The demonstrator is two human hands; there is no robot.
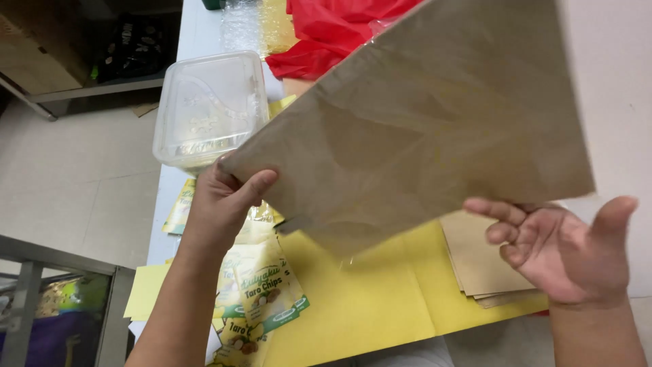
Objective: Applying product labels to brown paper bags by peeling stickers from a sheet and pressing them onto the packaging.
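Observation:
My left hand (227,197) pinches the near left corner of a large brown paper bag (421,115) and holds it up, tilted, above the table. My right hand (567,248) is open, palm up, just under the bag's lower right edge; whether it touches the bag I cannot tell. Below the bag lies a stack of flat brown paper bags (479,261) on yellow paper sheets (367,299).
Several yellow-green snack packets (261,292) lie by my left forearm. An empty clear plastic tub (207,109) stands at the table's left edge. Red cloth (326,34) and clear wrap (244,24) lie at the far end. The floor and a metal frame (27,292) are to the left.

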